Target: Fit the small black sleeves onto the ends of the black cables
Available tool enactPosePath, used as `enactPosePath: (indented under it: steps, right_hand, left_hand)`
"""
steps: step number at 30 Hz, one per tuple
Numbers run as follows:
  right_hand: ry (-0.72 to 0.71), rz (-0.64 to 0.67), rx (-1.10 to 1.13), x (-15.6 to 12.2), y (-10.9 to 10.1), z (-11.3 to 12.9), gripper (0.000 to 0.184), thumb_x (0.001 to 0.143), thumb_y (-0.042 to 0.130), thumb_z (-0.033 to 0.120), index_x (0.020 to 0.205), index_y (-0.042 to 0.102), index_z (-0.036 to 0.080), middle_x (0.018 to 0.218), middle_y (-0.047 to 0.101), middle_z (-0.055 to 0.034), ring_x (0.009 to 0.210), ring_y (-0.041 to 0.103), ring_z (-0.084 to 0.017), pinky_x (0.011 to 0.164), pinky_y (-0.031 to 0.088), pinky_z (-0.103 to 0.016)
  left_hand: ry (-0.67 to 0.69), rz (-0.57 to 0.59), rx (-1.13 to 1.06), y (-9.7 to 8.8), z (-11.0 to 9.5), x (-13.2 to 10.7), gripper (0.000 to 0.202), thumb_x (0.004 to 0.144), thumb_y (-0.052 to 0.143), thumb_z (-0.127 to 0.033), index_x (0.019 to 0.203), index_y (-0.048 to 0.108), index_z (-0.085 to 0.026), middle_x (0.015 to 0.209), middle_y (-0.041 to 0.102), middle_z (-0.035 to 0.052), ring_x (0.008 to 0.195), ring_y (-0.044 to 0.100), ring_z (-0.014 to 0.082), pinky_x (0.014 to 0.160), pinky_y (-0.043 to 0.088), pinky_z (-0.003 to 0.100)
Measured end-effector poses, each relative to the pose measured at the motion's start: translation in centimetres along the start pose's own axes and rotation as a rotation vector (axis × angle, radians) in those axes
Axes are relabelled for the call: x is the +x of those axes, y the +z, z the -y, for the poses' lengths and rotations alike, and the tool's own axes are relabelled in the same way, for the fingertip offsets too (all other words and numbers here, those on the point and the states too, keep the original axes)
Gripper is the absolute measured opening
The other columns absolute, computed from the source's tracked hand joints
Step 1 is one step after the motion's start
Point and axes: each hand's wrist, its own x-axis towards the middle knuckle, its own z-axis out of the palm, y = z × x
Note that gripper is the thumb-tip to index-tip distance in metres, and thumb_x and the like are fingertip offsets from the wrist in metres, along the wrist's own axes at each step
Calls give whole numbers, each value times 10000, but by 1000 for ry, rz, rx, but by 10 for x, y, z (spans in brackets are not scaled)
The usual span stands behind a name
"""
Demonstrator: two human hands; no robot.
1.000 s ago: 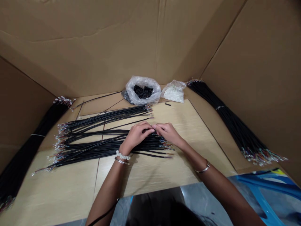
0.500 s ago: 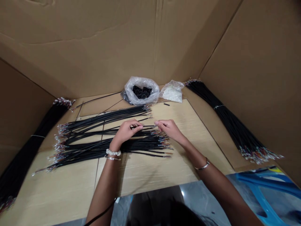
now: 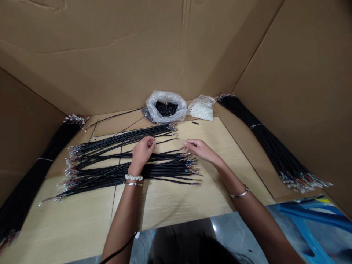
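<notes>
Above the middle of the tabletop (image 3: 220,172), your two hands stand apart over the cut cables. Your right hand (image 3: 185,146) has thumb and finger drawn together just beside the wire end of one cable (image 3: 173,151); whether they grip it cannot be told. Your left hand (image 3: 152,142) is curled above the cables, fingertips near one another; what they hold, if anything, is hidden.

For clean handling, observe the following. Support the cable by its black jacket and keep the right-hand pinch light, since the fine wires probably bend easily. Work on one end at a time, and keep your left wrist from dragging the neighbouring cables out of line. Keep the wires straight and slightly spread so that each can be reached singly.

The cable is thin and black, lying roughly level across the tabletop between the upper row (image 3: 132,135) and the lower row (image 3: 167,170), with its tip toward your right hand. Its far end cannot be picked out among the others. Both rows show short coloured wires with pale tips at their ends; individual wires on this cable are too small to count.
</notes>
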Motion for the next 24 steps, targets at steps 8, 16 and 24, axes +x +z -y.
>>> enactPosePath:
  steps: [8, 16, 24]
  right_hand:
    - [216, -92, 619, 10, -2, -10, 237, 657, 602, 254, 862, 595, 135, 728, 570, -23, 593, 482, -91, 551, 379, -217]
    - [190, -186, 567, 15, 2, -10, 230, 666, 579, 322, 804, 574, 138, 573, 466, 27, 455, 347, -62, 446, 226, -214]
    - [-29, -269, -20, 108, -15, 59, 129, 804, 477, 149, 765, 587, 96, 702, 546, -27, 637, 467, -101, 604, 351, -231]
  left_hand:
    - [163, -1, 138, 24, 1, 1, 259, 866, 509, -316, 1057, 655, -220, 1081, 545, 50, 1051, 465, 141, 985, 362, 286]
    - [197, 138, 14, 18, 5, -1, 296, 793, 631, -365, 1040, 636, -201, 1004, 557, 22, 926, 509, 66, 836, 403, 183]
    - [303, 115, 46, 27, 6, 2, 218, 852, 548, -317, 845, 627, -114, 911, 570, 50, 884, 465, 83, 848, 369, 217]
